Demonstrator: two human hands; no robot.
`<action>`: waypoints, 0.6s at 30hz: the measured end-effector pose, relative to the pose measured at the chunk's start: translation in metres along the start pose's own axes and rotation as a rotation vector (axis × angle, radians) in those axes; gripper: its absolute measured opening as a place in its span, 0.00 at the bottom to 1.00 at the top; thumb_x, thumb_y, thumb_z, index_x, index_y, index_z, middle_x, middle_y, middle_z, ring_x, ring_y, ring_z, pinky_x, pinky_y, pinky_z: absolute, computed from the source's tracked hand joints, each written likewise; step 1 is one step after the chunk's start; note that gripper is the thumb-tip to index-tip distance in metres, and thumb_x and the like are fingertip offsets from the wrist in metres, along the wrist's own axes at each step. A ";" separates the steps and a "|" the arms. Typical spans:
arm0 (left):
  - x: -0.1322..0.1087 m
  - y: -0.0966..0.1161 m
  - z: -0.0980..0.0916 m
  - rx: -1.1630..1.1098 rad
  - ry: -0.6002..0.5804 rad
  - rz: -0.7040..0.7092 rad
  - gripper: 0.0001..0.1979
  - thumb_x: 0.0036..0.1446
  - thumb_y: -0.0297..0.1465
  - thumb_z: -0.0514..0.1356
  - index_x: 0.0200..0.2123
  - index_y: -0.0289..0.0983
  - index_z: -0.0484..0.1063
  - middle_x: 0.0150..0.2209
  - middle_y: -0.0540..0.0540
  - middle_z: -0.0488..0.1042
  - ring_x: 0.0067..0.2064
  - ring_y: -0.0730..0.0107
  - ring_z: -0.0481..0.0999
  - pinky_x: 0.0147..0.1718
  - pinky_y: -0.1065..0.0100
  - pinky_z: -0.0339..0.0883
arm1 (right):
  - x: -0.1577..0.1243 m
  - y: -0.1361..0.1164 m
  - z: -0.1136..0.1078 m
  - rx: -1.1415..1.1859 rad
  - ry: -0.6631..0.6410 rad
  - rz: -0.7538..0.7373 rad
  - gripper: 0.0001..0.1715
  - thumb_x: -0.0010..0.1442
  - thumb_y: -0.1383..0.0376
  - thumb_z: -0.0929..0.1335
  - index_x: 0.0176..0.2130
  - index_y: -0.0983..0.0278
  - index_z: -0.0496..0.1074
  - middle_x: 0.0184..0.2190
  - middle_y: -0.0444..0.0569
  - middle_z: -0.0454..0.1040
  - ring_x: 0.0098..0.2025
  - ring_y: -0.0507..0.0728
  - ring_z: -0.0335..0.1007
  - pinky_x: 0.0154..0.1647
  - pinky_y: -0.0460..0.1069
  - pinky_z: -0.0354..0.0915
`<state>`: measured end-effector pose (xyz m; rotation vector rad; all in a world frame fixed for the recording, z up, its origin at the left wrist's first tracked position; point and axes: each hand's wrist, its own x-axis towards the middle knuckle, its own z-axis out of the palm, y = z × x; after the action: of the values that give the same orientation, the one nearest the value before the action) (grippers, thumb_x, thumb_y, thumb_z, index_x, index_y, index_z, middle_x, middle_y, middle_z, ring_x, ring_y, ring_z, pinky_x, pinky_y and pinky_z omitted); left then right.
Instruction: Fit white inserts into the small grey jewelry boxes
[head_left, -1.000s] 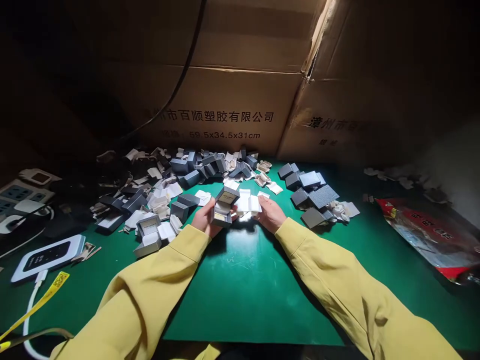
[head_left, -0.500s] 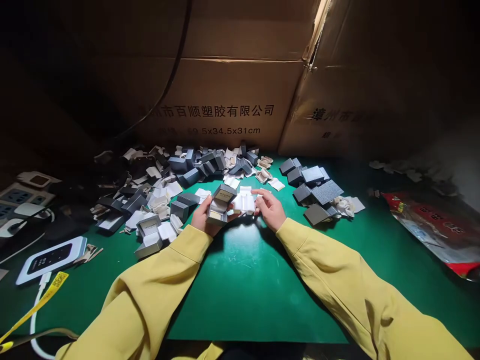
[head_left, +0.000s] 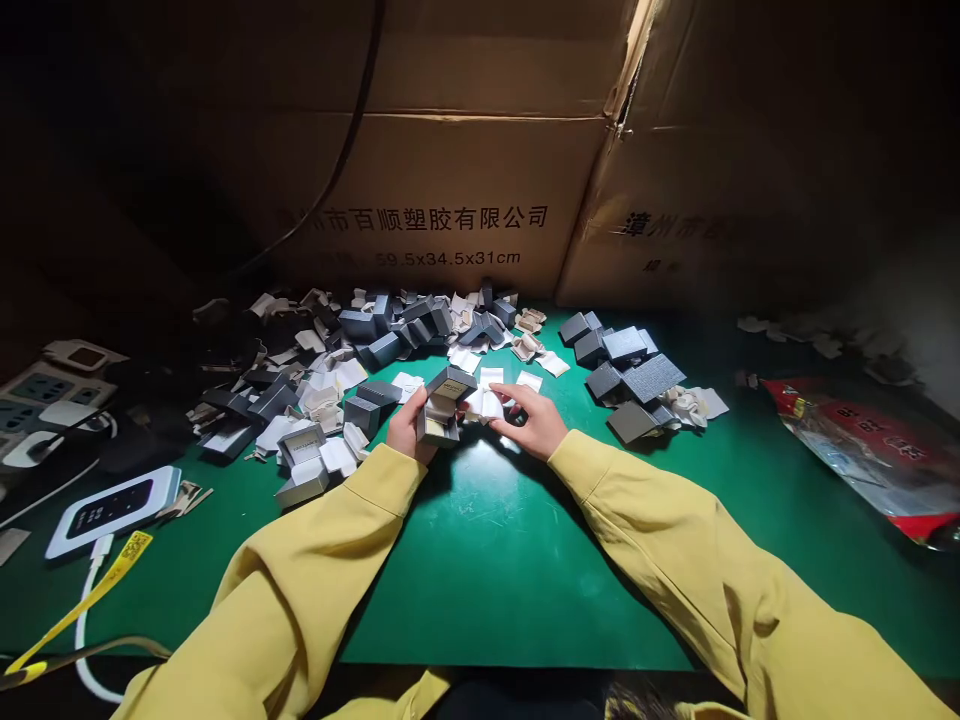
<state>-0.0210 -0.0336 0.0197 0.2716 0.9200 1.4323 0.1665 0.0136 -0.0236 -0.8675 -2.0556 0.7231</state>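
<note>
My left hand [head_left: 409, 428] is closed on a small dark grey hinged gift box [head_left: 441, 425], its lid raised and a pale lining with print showing inside. To the right of it, my right hand [head_left: 531, 422] pinches a white folded card insert [head_left: 486, 404] between thumb and fingers. The insert is close to the box's right side; whether they touch I cannot tell. More white card pieces [head_left: 529, 382] lie on the green tabletop just behind my right hand. Another open grey box [head_left: 303, 466] with pale lining stands left of my left wrist.
Grey boxes and crumpled card scraps [head_left: 330, 385] heap up at the back left. A smaller stack of grey boxes [head_left: 651, 380] stands at the right. A white cabled device [head_left: 112, 512], a power strip [head_left: 45, 390] and a red-edged plastic bag [head_left: 877, 450] flank the green table [head_left: 510, 580]. Large cartons [head_left: 450, 170] wall the back.
My right hand has moved slightly left and its fingers have folded the white insert into a more bent shape. My left hand keeps the open box in nearly the same place.
</note>
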 end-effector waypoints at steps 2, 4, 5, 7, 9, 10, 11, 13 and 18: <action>0.000 -0.001 0.000 -0.006 0.009 0.014 0.18 0.62 0.31 0.47 0.38 0.29 0.75 0.30 0.41 0.78 0.28 0.62 0.78 0.34 0.62 0.72 | 0.000 -0.001 0.000 -0.010 -0.002 0.026 0.26 0.52 0.60 0.69 0.51 0.62 0.71 0.40 0.52 0.75 0.40 0.57 0.69 0.34 0.50 0.67; 0.001 -0.002 0.000 0.000 0.005 0.000 0.19 0.62 0.32 0.47 0.39 0.29 0.75 0.28 0.41 0.78 0.28 0.61 0.78 0.35 0.59 0.73 | 0.000 -0.001 0.000 -0.006 -0.004 0.062 0.25 0.52 0.60 0.69 0.50 0.61 0.71 0.40 0.51 0.75 0.37 0.56 0.68 0.32 0.49 0.66; 0.001 -0.002 -0.001 0.011 0.000 -0.005 0.19 0.62 0.32 0.47 0.38 0.28 0.75 0.27 0.40 0.78 0.29 0.61 0.78 0.35 0.58 0.73 | 0.000 -0.001 0.000 -0.001 -0.003 0.080 0.25 0.52 0.60 0.69 0.50 0.60 0.71 0.40 0.50 0.75 0.36 0.55 0.68 0.32 0.49 0.66; 0.002 -0.003 -0.003 0.033 -0.021 0.000 0.19 0.62 0.33 0.47 0.38 0.28 0.75 0.28 0.39 0.78 0.30 0.60 0.78 0.37 0.58 0.74 | 0.000 0.000 0.000 0.004 -0.004 0.104 0.25 0.52 0.60 0.70 0.50 0.60 0.71 0.40 0.50 0.74 0.33 0.53 0.68 0.30 0.48 0.65; 0.002 -0.004 -0.004 0.047 -0.048 0.014 0.19 0.61 0.33 0.48 0.38 0.28 0.76 0.29 0.38 0.79 0.31 0.60 0.79 0.38 0.58 0.74 | 0.000 0.001 0.001 -0.007 -0.009 0.104 0.25 0.51 0.60 0.70 0.50 0.60 0.71 0.39 0.49 0.75 0.33 0.54 0.67 0.31 0.48 0.65; 0.002 -0.004 -0.005 0.052 -0.060 0.017 0.19 0.61 0.33 0.48 0.38 0.28 0.76 0.30 0.38 0.79 0.32 0.59 0.79 0.38 0.57 0.74 | 0.000 0.001 0.001 -0.017 -0.011 0.096 0.25 0.51 0.60 0.70 0.50 0.60 0.71 0.39 0.49 0.75 0.33 0.54 0.67 0.32 0.49 0.65; 0.002 -0.005 -0.005 0.056 -0.071 0.014 0.19 0.61 0.33 0.48 0.38 0.28 0.76 0.31 0.38 0.79 0.33 0.57 0.79 0.39 0.55 0.74 | 0.000 0.002 0.001 -0.028 -0.012 0.084 0.25 0.51 0.60 0.71 0.50 0.60 0.72 0.39 0.49 0.75 0.34 0.54 0.67 0.33 0.49 0.65; 0.002 -0.005 -0.005 0.072 -0.088 -0.001 0.19 0.61 0.33 0.48 0.38 0.28 0.76 0.31 0.37 0.79 0.34 0.56 0.79 0.40 0.53 0.73 | 0.000 0.003 0.001 -0.045 -0.010 0.062 0.25 0.51 0.61 0.70 0.50 0.60 0.72 0.39 0.50 0.75 0.35 0.55 0.68 0.35 0.50 0.65; 0.003 -0.004 -0.008 0.125 -0.085 0.018 0.20 0.62 0.33 0.47 0.39 0.27 0.76 0.32 0.37 0.79 0.34 0.57 0.79 0.42 0.55 0.73 | 0.000 0.004 0.002 -0.049 0.013 0.057 0.25 0.52 0.63 0.69 0.50 0.60 0.71 0.43 0.51 0.74 0.36 0.56 0.68 0.36 0.51 0.66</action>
<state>-0.0237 -0.0341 0.0104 0.4318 0.9411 1.3712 0.1660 0.0157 -0.0271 -0.9595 -2.0521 0.6988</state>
